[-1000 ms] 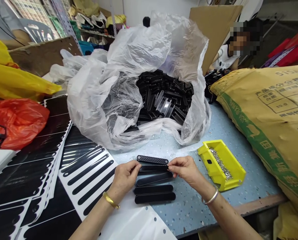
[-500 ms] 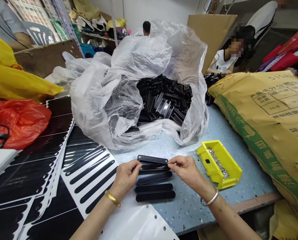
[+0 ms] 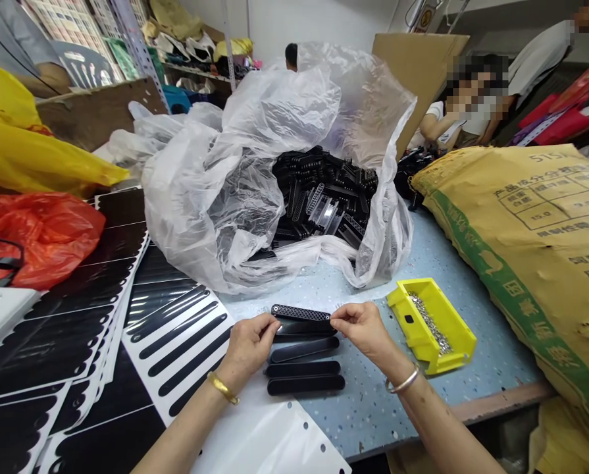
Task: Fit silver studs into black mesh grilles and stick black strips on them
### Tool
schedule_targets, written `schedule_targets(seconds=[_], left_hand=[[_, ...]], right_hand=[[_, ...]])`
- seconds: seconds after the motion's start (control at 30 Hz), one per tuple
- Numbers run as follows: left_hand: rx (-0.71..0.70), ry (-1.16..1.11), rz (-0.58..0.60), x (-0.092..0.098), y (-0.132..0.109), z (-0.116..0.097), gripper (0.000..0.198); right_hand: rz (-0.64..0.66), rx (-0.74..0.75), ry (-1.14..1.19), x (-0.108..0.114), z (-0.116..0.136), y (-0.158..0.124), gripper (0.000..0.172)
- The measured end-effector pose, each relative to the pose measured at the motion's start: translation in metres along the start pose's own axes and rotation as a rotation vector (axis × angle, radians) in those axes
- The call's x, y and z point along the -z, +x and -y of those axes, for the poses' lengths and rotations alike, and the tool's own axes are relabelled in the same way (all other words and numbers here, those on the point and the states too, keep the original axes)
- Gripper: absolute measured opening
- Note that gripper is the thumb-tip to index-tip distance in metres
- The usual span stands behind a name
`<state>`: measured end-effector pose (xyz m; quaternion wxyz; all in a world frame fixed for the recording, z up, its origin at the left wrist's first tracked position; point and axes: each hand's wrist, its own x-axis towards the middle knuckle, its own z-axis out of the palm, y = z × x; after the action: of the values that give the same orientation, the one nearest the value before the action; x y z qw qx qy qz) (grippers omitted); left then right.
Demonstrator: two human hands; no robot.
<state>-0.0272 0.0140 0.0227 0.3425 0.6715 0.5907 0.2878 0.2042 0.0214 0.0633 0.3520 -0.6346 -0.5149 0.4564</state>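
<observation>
My left hand and my right hand pinch the two ends of a long black strip low over the blue speckled table. Just beyond it lies a black perforated bar. Three more black strips lie in a row nearer to me. Both hands wear a bangle at the wrist.
A big clear plastic bag full of black bars stands behind. A yellow tray of small metal parts sits to the right, beside a large tan sack. White sheets with black strip cut-outs lie left, near a red bag. People sit beyond.
Both hands stay pinched on the strip's ends with hardly any shift; the view has tilted slightly.
</observation>
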Motion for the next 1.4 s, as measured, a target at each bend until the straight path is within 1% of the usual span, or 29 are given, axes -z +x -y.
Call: schedule_targets(seconds=[0.03,0.13,0.2,0.37,0.57,0.8,1.17,1.27,1.4], left_hand=[[0.002,0.0,0.003,0.0,0.0,0.0,0.029],[0.011,-0.006,0.01,0.001,0.0,-0.001,0.029],[0.014,-0.013,0.012,0.001,0.0,-0.001,0.029],[0.002,-0.032,0.008,0.001,0.0,-0.001,0.028],[-0.004,-0.025,-0.001,0.0,0.0,-0.001,0.027],[0.008,-0.022,0.013,0.001,0.0,-0.001,0.028],[0.032,-0.032,0.032,0.0,0.0,0.003,0.03],[0.035,-0.039,0.034,0.0,0.001,0.003,0.03],[0.034,-0.035,0.032,0.0,0.0,0.002,0.03]], right_hand=[[-0.014,-0.015,0.012,-0.001,-0.002,0.0,0.002],[-0.05,-0.058,0.059,-0.002,-0.008,0.0,0.016],[-0.064,-0.075,0.077,-0.001,-0.01,0.001,0.022],[-0.059,-0.081,0.05,-0.002,-0.015,0.002,0.02],[-0.081,-0.044,-0.002,-0.005,-0.018,0.002,0.016],[-0.095,-0.011,-0.141,-0.008,-0.02,0.001,0.013],[-0.053,0.013,-0.29,-0.008,-0.025,0.005,0.013],[-0.054,0.015,-0.304,-0.008,-0.025,0.005,0.012],[-0.066,0.013,-0.261,-0.008,-0.024,0.004,0.013]])
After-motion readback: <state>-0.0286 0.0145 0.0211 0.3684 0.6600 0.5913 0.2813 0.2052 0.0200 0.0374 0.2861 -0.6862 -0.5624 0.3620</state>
